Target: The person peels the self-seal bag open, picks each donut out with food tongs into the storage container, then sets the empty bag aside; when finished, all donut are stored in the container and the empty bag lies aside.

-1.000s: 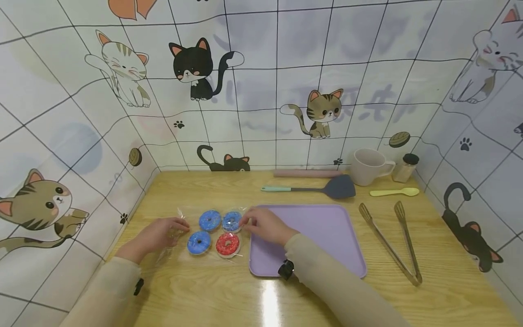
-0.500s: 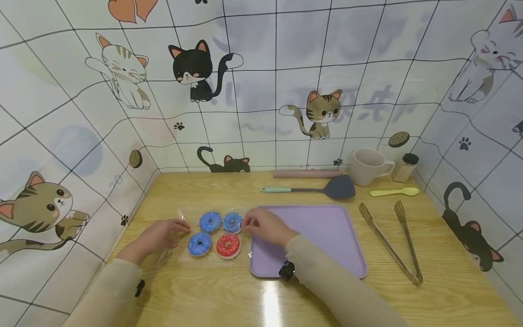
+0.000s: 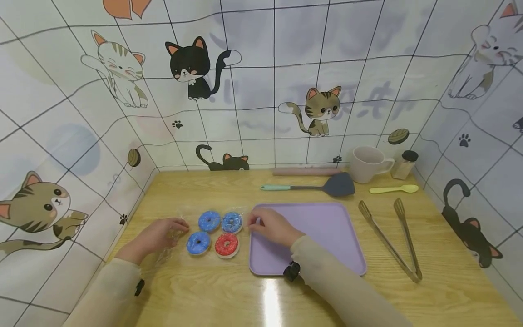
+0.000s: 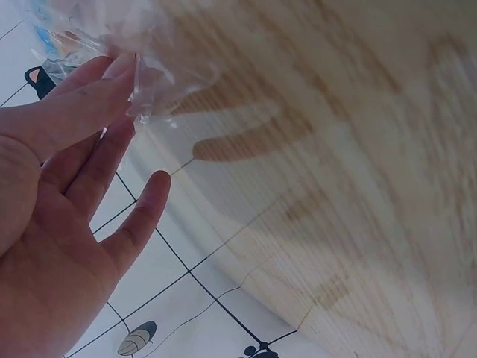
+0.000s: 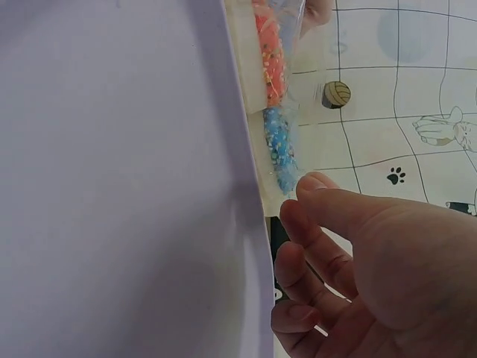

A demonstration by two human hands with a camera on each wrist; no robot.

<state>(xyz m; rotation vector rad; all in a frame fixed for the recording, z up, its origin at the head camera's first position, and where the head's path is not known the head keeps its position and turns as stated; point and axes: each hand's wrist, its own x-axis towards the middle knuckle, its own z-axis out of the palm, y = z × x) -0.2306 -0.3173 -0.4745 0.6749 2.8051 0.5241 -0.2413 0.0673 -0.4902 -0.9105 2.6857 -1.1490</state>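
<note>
On the wooden table, the clear plastic bag of four frosted donuts (image 3: 213,231) has barely budged; your left hand (image 3: 157,235) and right hand (image 3: 271,225) still pinch its opposite edges beside the lilac tray (image 3: 327,236).

Along the table's (image 3: 204,295) far edge I see a rolling pin (image 3: 306,171), spatula (image 3: 318,186), mug (image 3: 367,164), spice jar (image 3: 404,165) and yellow spoon (image 3: 394,189); tongs (image 3: 392,240) lie by the right edge.
</note>
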